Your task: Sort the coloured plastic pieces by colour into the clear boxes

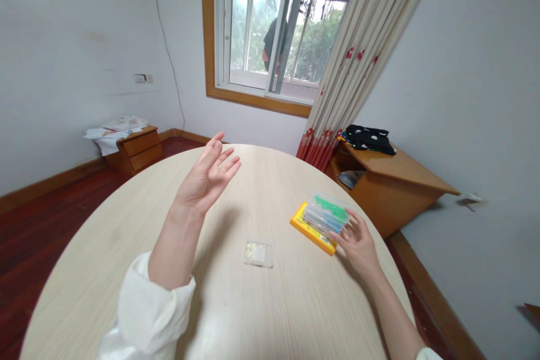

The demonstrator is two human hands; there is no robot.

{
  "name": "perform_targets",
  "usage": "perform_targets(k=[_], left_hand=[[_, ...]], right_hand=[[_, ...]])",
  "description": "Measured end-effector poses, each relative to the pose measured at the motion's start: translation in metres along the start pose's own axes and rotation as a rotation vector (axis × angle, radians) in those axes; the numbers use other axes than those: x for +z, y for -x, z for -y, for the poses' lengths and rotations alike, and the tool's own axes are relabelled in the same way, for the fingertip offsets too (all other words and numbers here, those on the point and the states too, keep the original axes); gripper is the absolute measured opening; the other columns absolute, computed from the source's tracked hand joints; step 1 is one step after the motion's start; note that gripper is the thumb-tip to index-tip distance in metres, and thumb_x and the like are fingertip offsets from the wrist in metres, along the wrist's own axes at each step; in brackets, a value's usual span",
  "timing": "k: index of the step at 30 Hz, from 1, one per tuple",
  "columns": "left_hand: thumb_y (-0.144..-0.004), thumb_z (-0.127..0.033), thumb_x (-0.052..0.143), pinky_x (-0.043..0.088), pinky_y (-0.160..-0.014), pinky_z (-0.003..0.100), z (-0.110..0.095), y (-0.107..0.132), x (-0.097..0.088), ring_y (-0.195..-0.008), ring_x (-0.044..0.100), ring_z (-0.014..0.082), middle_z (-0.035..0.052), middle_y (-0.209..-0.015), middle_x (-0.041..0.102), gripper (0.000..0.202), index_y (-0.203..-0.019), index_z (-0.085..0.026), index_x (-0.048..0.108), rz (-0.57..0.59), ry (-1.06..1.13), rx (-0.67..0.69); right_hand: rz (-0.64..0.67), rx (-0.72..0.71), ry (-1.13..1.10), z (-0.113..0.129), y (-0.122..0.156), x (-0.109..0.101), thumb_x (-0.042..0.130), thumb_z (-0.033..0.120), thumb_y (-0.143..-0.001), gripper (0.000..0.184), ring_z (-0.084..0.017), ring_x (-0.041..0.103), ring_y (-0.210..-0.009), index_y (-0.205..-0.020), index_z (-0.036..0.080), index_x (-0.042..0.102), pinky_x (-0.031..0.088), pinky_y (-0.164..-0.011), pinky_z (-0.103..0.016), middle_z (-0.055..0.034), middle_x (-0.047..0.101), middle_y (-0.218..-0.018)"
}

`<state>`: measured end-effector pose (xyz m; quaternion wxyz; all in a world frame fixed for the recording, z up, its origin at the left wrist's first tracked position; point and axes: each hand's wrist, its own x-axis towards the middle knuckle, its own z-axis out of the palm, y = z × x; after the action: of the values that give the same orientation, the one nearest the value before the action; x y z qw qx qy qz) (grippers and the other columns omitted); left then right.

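Observation:
My left hand (208,175) is raised over the left half of the table, fingers spread, holding nothing. My right hand (354,241) grips the near right side of a clear plastic box (324,212) between thumb and fingers. Green and blue contents show through the box's walls; I cannot make out what they are. Under or just behind the box is a flat yellow-orange case (312,234), partly covered by it. A small, clear, flat case (259,254) with pale pieces inside lies between my two forearms, apart from both hands.
The round pale wooden table (270,315) fills the foreground. A wooden desk (392,197) bearing black cloth (371,139) stands behind its right edge. At the back left, a low cabinet (142,152) carries white papers or bags. A curtain (358,50) hangs beside the window.

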<state>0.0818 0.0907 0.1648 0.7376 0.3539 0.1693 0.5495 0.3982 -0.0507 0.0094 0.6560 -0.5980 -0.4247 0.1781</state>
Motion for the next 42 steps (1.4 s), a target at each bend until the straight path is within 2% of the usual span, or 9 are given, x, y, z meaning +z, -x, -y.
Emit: perform_targets(k=[9, 14, 18, 21, 24, 33, 38, 42], left_hand=[[-0.075, -0.032, 0.069, 0.04, -0.102, 0.036, -0.001, -0.001, -0.001, -0.114, 0.051, 0.0196, 0.0094, -0.112, 0.049, 0.034, -0.105, -0.023, 0.056, -0.01, 0.004, 0.009], [-0.075, -0.031, 0.068, 0.04, -0.102, 0.037, -0.002, 0.0, 0.001, -0.113, 0.051, 0.0201, 0.0091, -0.111, 0.049, 0.032, -0.104, -0.023, 0.057, -0.037, 0.001, 0.0], [-0.074, -0.032, 0.069, 0.038, -0.104, 0.038, -0.003, 0.001, 0.001, -0.113, 0.051, 0.02, 0.0088, -0.109, 0.049, 0.034, -0.104, -0.022, 0.057, -0.047, -0.003, 0.0], [-0.073, -0.032, 0.07, 0.037, -0.105, 0.039, -0.003, 0.001, 0.001, -0.112, 0.051, 0.02, 0.0085, -0.108, 0.05, 0.035, -0.104, -0.022, 0.058, -0.053, -0.003, 0.004], [-0.073, -0.032, 0.069, 0.038, -0.104, 0.038, -0.004, 0.001, 0.001, -0.111, 0.052, 0.0197, 0.0083, -0.106, 0.05, 0.034, -0.103, -0.022, 0.058, -0.055, 0.002, 0.006], [-0.07, -0.033, 0.072, 0.041, -0.101, 0.037, -0.004, 0.0, -0.001, -0.107, 0.053, 0.0192, 0.0074, -0.1, 0.051, 0.03, -0.095, -0.021, 0.06, -0.042, -0.006, 0.017], [-0.07, -0.034, 0.072, 0.041, -0.101, 0.038, -0.004, 0.0, -0.001, -0.105, 0.053, 0.0189, 0.0068, -0.098, 0.052, 0.028, -0.092, -0.021, 0.061, -0.043, -0.013, 0.018], [-0.069, -0.034, 0.073, 0.041, -0.101, 0.038, -0.005, 0.0, -0.001, -0.103, 0.054, 0.0186, 0.0063, -0.096, 0.052, 0.027, -0.09, -0.021, 0.061, -0.051, -0.017, 0.011]], right_hand=[[0.047, 0.005, 0.011, -0.009, -0.001, -0.004, 0.082, 0.03, -0.055, 0.074, -0.024, 0.059, -0.104, -0.12, 0.03, 0.046, 0.043, -0.1, -0.047, -0.0071, 0.053, -0.122], [0.009, -0.02, 0.03, -0.014, -0.001, -0.001, 0.081, 0.033, -0.056, 0.076, -0.024, 0.059, -0.103, -0.123, 0.029, 0.045, 0.043, -0.099, -0.047, -0.0079, 0.055, -0.117], [-0.01, -0.045, 0.076, -0.014, 0.001, 0.004, 0.08, 0.037, -0.057, 0.079, -0.026, 0.056, -0.11, -0.127, 0.028, 0.043, 0.038, -0.103, -0.049, -0.0096, 0.054, -0.122], [-0.051, -0.077, 0.109, -0.011, 0.003, 0.008, 0.077, 0.039, -0.061, 0.073, -0.026, 0.05, -0.118, -0.126, 0.026, 0.045, 0.035, -0.106, -0.048, -0.0105, 0.047, -0.131], [-0.105, -0.116, 0.146, -0.007, 0.004, 0.013, 0.071, 0.041, -0.068, 0.062, -0.027, 0.045, -0.123, -0.123, 0.024, 0.049, 0.039, -0.103, -0.046, -0.0111, 0.044, -0.135], [-0.215, -0.182, 0.239, 0.0, 0.004, 0.023, 0.069, 0.041, -0.069, 0.048, -0.027, 0.049, -0.117, -0.11, 0.021, 0.054, 0.045, -0.094, -0.046, -0.0107, 0.051, -0.124], [-0.226, -0.175, 0.182, 0.002, 0.002, 0.028, 0.07, 0.04, -0.067, 0.044, -0.027, 0.041, -0.126, -0.102, 0.023, 0.05, 0.037, -0.101, -0.048, -0.0113, 0.046, -0.129], [-0.243, -0.173, 0.136, 0.0, -0.001, 0.031, 0.072, 0.039, -0.064, 0.046, -0.025, 0.048, -0.117, -0.099, 0.023, 0.048, 0.035, -0.102, -0.047, -0.0083, 0.05, -0.116]])
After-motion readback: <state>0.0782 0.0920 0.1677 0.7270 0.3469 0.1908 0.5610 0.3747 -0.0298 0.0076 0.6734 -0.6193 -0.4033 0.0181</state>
